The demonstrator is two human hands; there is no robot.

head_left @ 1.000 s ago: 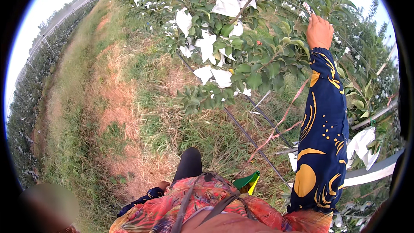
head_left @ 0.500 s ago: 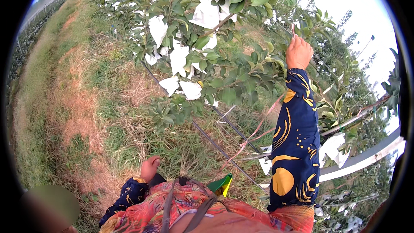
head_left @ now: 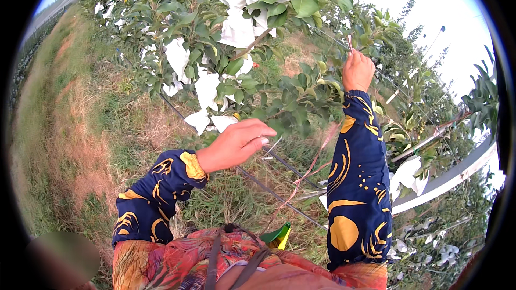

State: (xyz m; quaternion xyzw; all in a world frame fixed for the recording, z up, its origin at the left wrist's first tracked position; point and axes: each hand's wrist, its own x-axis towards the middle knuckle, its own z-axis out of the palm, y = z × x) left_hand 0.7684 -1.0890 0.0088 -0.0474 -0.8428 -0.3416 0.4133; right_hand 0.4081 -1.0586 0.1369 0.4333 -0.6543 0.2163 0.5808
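My right hand [head_left: 358, 71] is raised at the upper right among the leaves. Its fingers are closed on a thin pinkish strip [head_left: 350, 42], whose end sticks up above them beside a leafy branch tip [head_left: 376, 29]. A long pink tape [head_left: 317, 164] hangs below, running from behind my right sleeve down toward my waist; whether it joins the strip is hidden. My left hand [head_left: 234, 145] is held out over the grass in mid view, with its fingers stretched and nothing in it. White bags [head_left: 207, 88] hang on the leafy fruit tree just beyond it.
Dark thin pipes [head_left: 274, 188] run slantwise under the tree. A pale curved rail [head_left: 446, 188] crosses the right side, near another white bag [head_left: 409, 174]. A green and yellow item [head_left: 278, 236] is at my waist. A grassy lane [head_left: 80, 145] runs along the left.
My left hand has risen from beside my waist and reached forward to the right, near the low branches. My right hand still grips the strip; the whole view has shifted slightly.
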